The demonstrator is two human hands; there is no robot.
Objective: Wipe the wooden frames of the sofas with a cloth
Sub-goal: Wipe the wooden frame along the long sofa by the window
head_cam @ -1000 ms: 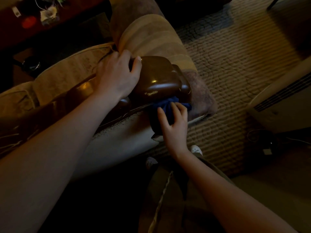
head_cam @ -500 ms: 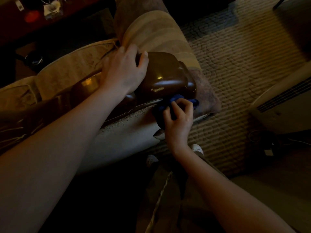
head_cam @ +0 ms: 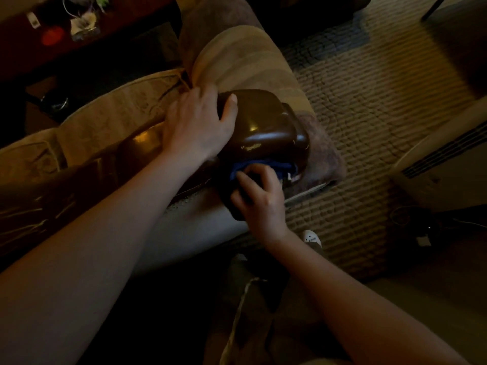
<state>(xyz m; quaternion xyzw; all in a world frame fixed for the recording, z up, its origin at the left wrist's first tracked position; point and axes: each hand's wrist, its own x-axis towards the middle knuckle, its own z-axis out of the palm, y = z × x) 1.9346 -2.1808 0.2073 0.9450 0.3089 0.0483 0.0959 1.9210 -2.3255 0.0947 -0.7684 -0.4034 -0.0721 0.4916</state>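
Note:
The sofa's dark glossy wooden armrest point(head_cam: 266, 127) runs from the lower left to the middle of the head view and ends in a rounded knob. My left hand point(head_cam: 197, 125) rests on top of that knob, thumb spread over the wood. Just under the knob's front edge lies a blue cloth point(head_cam: 263, 167). My right hand point(head_cam: 261, 198) grips the cloth with curled fingers and presses it against the underside of the wood. Part of the cloth is hidden by my fingers.
Tan striped sofa cushions point(head_cam: 237, 56) lie behind the armrest. A ribbed beige rug point(head_cam: 369, 101) covers the floor to the right. A white appliance point(head_cam: 442, 164) stands at the right edge. A dark table with small items point(head_cam: 66, 30) sits at top left. My white shoe point(head_cam: 312, 237) shows below.
My right hand has slid the blue cloth up under the knob's front edge, fingers curling tighter. My left hand stayed on the armrest top.

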